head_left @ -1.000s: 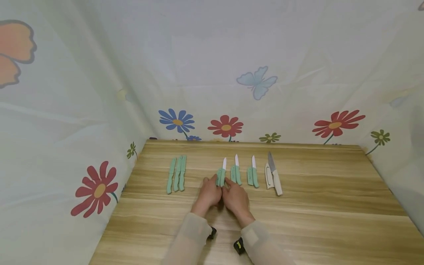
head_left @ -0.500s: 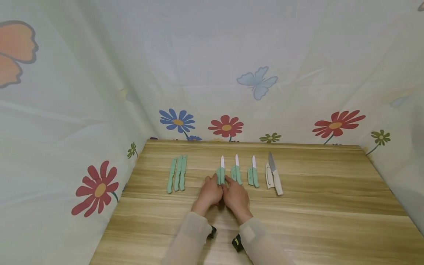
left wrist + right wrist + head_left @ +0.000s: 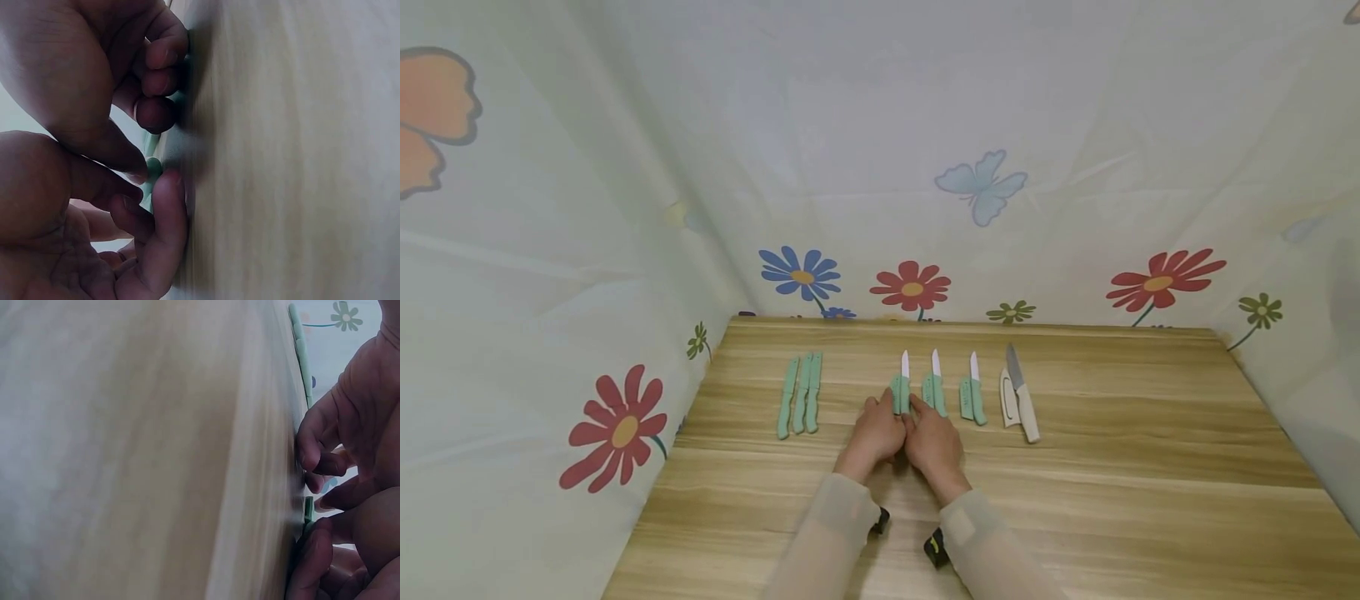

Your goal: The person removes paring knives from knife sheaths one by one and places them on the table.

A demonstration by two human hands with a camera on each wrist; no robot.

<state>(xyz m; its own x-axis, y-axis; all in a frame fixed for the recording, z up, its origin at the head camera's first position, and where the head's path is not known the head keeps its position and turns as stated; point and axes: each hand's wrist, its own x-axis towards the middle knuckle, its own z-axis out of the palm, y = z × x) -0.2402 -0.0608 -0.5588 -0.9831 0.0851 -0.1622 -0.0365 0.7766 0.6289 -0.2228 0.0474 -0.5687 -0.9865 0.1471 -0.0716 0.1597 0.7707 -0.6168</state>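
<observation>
Green-handled knife (image 3: 902,390), white blade, centre frame on wooden table (image 3: 1112,467): handle end pinched between curled fingertips of left hand (image 3: 874,433) and right hand (image 3: 934,442). Two similar knives (image 3: 955,392) right of it.

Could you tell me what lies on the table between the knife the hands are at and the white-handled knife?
Two more green knives and a white sheath, in the head view.

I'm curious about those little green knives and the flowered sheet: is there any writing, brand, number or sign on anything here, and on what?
No readable text anywhere.
Green knife between the left hand and right hand: no legible mark.
White knife: none legible.
Flowered sheet: only printed flowers and a butterfly, no words.
</observation>
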